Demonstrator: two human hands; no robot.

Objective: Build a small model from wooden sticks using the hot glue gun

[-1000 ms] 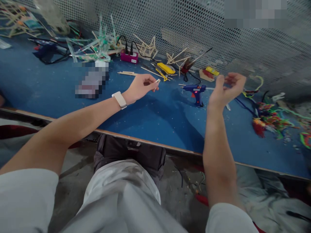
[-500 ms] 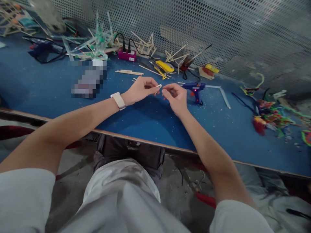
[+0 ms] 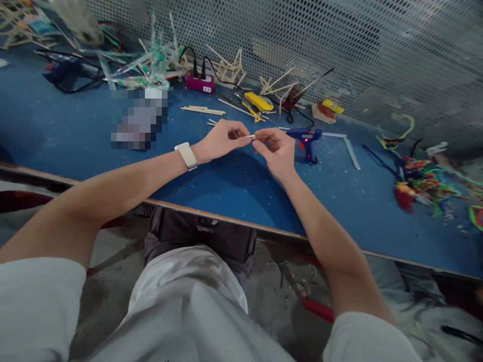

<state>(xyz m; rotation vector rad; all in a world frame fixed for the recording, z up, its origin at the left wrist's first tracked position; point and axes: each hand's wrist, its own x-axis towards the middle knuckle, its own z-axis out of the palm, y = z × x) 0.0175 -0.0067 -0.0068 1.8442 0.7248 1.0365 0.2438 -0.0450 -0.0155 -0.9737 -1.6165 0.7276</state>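
Note:
Between thumb and fingers my left hand (image 3: 222,140) pinches a small pale piece (image 3: 252,137), which looks like short wooden sticks; its exact shape is too small to make out. My right hand (image 3: 277,148) meets it from the other side, thumb and fingertips closed at the piece's right end. Both hands are held above the blue table (image 3: 241,191). Just right of my right hand lies a blue glue gun (image 3: 306,138) with a glowing red light. Behind my hands are a yellow utility knife (image 3: 258,101) and thin wooden sticks (image 3: 203,110).
A magenta power strip (image 3: 199,82) with black plugs stands at the back. Stick structures (image 3: 230,68) lean near the perforated metal screen (image 3: 287,30). A blurred-out rectangular object (image 3: 139,120) lies at left. Glue sticks (image 3: 351,151) and a tangle of colourful scraps (image 3: 418,178) lie at right.
My right hand's fingertips have come to the small piece in my left hand, closing the gap between the hands. The piece has turned flatter. The view has shifted slightly.

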